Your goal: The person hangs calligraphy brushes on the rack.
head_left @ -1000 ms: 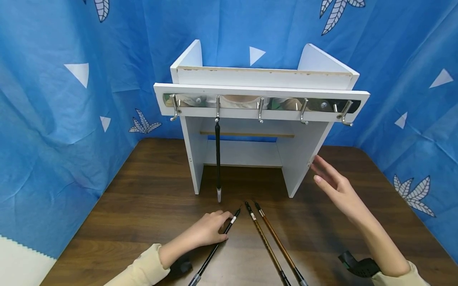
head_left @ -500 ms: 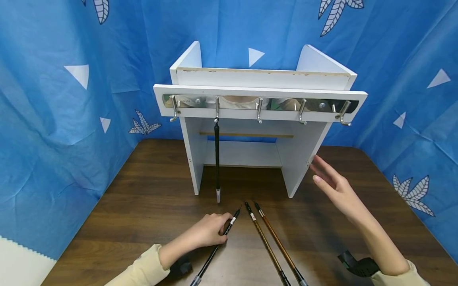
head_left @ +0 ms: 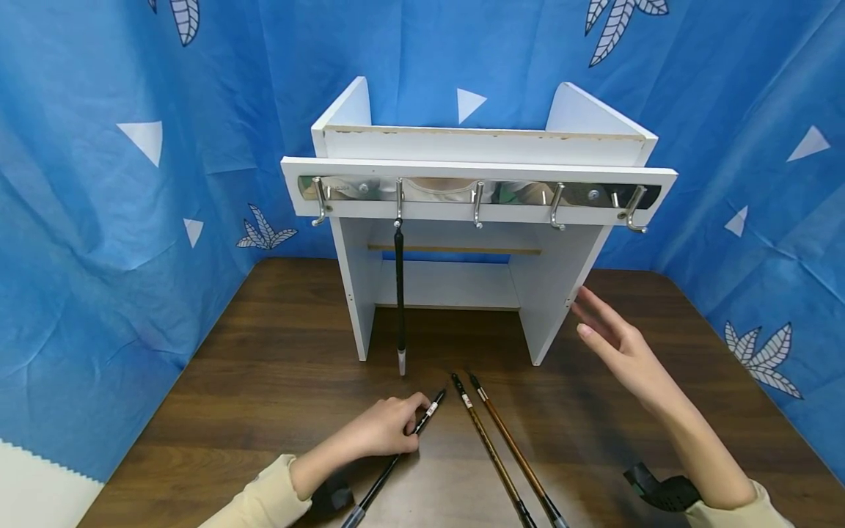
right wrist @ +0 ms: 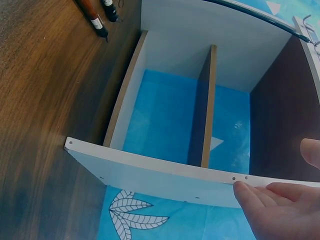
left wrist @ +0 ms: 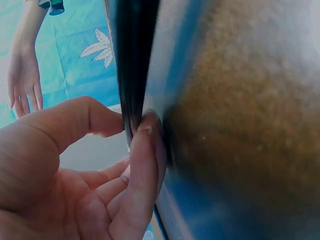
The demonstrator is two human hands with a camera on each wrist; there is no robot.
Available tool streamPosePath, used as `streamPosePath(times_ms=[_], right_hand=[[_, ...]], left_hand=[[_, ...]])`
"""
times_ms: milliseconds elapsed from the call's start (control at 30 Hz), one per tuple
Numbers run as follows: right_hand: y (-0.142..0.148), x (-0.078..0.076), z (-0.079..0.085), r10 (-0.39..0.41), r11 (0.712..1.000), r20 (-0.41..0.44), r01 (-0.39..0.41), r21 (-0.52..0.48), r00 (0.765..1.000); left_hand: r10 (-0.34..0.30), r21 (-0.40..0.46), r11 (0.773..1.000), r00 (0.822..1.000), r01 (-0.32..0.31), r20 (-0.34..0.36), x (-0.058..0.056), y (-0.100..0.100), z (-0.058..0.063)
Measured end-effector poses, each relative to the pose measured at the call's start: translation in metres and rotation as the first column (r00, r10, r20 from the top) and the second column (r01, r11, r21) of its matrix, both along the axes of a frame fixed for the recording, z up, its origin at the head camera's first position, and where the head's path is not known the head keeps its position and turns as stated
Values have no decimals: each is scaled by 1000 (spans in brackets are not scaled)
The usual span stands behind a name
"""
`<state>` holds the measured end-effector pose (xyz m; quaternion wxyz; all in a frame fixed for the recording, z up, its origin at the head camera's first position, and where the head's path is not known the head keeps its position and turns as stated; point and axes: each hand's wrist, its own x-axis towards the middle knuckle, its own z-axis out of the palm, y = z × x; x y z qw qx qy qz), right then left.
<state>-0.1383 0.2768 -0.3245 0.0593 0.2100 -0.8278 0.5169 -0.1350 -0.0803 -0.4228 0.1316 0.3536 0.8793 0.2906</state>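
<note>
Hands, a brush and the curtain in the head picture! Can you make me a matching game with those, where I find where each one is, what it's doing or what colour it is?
Things:
1. left hand
2. right hand
3. hanging brush
4. curtain

Matches:
A. on the second hook from the picture's left
B. pinching a black brush
C. blue with white triangles
D. by the side of the white rack

Right pairs: 1-B, 2-D, 3-A, 4-C

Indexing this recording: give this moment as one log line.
left hand: pinches black brush; right hand: at edge of white rack; hook: hanging brush; table: mottled brush, brown brush
</note>
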Motion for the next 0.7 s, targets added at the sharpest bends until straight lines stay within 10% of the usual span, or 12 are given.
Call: streamPosePath(times_ms=[400, 700], right_hand=[[0, 1, 1, -11, 1000, 0, 11, 16, 1000], [-1, 1, 1, 5, 1000, 4, -5, 0, 1000]], left_hand=[[-70, 226, 974, 953, 1, 294, 1, 1, -1], [-85, 274, 961, 923, -23, 376, 5, 2, 3]])
